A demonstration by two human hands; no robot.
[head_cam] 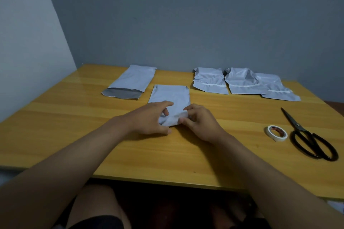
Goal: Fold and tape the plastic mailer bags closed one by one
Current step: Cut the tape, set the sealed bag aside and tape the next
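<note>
Head view: folding mailer bag (170, 96) w/ both hands, fingers (183, 121) pinching near end; tape (276, 132) waiting nearby on desk (74, 126).

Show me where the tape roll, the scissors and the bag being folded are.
tape roll (268, 131): head view, on its white left rim.
scissors (297, 127): head view, at the pivot.
bag being folded (170, 94): head view, on its flat upper part.
</note>
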